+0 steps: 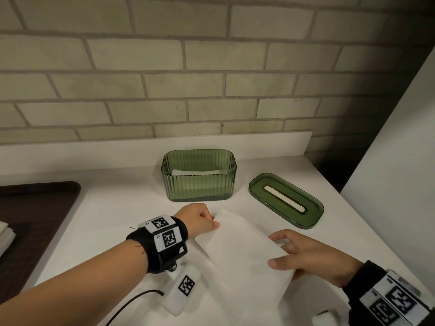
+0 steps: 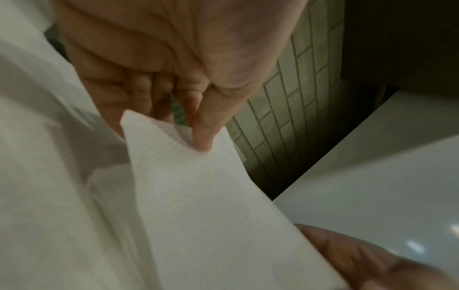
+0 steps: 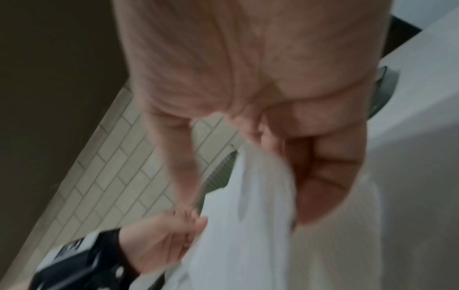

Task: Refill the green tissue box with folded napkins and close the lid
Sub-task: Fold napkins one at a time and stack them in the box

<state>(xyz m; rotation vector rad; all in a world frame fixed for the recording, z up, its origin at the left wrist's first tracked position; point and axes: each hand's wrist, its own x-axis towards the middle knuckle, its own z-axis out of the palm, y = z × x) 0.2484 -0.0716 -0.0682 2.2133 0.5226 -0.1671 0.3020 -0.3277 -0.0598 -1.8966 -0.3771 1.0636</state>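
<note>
A ribbed green tissue box (image 1: pixel 199 182) stands open on the white counter, with white napkins low inside it. Its green lid (image 1: pixel 286 200), with a pale slot, lies flat to the right of the box. In front of the box a white napkin (image 1: pixel 244 252) is held above the counter by both hands. My left hand (image 1: pixel 200 220) pinches its far left corner between thumb and fingers (image 2: pixel 201 135). My right hand (image 1: pixel 303 255) grips its right edge, thumb on top (image 3: pixel 320 176). The napkin (image 2: pixel 211 206) fills much of the left wrist view.
A dark brown tray (image 1: pixel 30 222) lies at the left with a pile of white napkins (image 1: pixel 6 236) on it. A brick wall (image 1: pixel 188 67) backs the counter, and a white panel (image 1: pixel 400 161) rises at the right. A white tagged device (image 1: pixel 182 288) with a cable lies near the front.
</note>
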